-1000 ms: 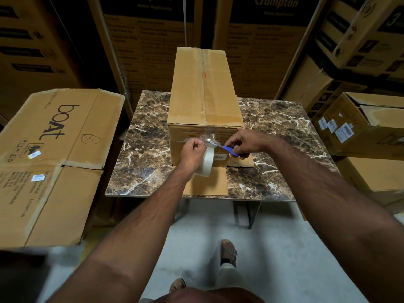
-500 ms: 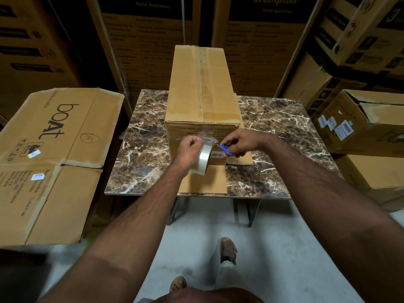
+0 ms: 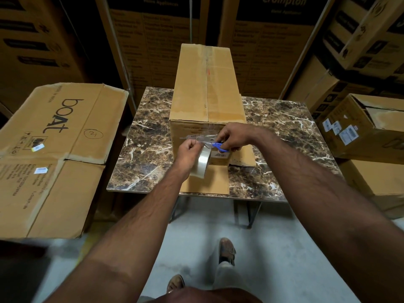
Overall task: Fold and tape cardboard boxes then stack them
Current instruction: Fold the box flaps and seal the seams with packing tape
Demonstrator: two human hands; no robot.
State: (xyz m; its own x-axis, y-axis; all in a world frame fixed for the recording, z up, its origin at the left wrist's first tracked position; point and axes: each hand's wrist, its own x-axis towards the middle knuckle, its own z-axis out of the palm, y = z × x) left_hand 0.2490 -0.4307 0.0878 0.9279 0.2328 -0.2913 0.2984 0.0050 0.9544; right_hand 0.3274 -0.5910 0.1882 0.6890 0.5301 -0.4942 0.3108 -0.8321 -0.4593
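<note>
A long brown cardboard box lies on the marble-patterned table, its top seam taped and its near flaps lying open on the table. In front of its near end my left hand grips a roll of clear tape, with a stretch of tape pulled up to the box face. My right hand holds blue-handled scissors at that stretch of tape.
A flattened "boAt" carton lies to the left of the table. Open and closed cartons are stacked on the right, tall printed cartons stand behind. My feet are on the grey floor below.
Both hands have stayed at the box's near end. The tape roll in my left hand has shifted slightly, and the scissors have closed in on the stretched tape.
</note>
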